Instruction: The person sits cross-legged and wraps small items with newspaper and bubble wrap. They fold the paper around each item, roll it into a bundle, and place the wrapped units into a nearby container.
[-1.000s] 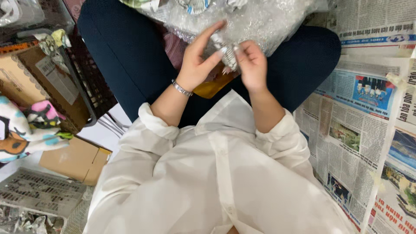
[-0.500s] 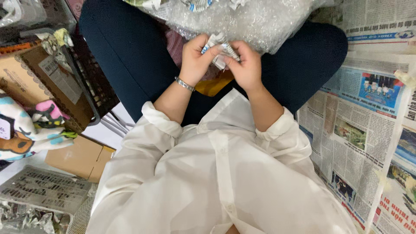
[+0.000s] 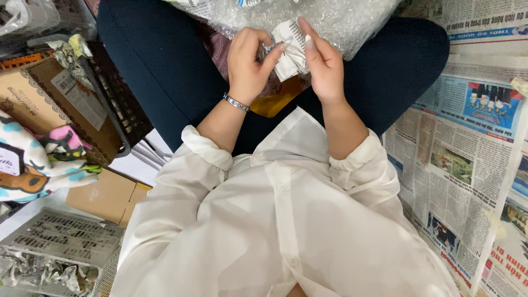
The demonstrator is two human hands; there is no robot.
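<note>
View from above of a person sitting cross-legged on the floor, in a white shirt and dark trousers. Both hands meet over the lap around a small crumpled paper wad (image 3: 290, 52), white with grey print. The left hand (image 3: 248, 63), with a metal bracelet (image 3: 236, 102) at the wrist, has its grip closed on the wad's left side, thumb and fingertips pinching it. The right hand (image 3: 324, 63) holds the right side, fingers half curled and the forefinger raised straight up.

The wad looks very light, soft and easily torn or squashed, not slippery; a gentle pinch at its creased edges seems the safest hold.

Just beyond the wad lies a sheet of clear bubble wrap (image 3: 341, 22), draped over the knees. Directly below the wad, an amber-coloured object (image 3: 280, 102) shows in the lap, partly hidden. Right of the wad, newspaper sheets (image 3: 467, 154) cover the floor, giving open room. Left of the wad the space is crowded: a dark basket (image 3: 118, 104), a brown cardboard box (image 3: 52, 102) and a colourful patterned cloth (image 3: 38, 162).
</note>
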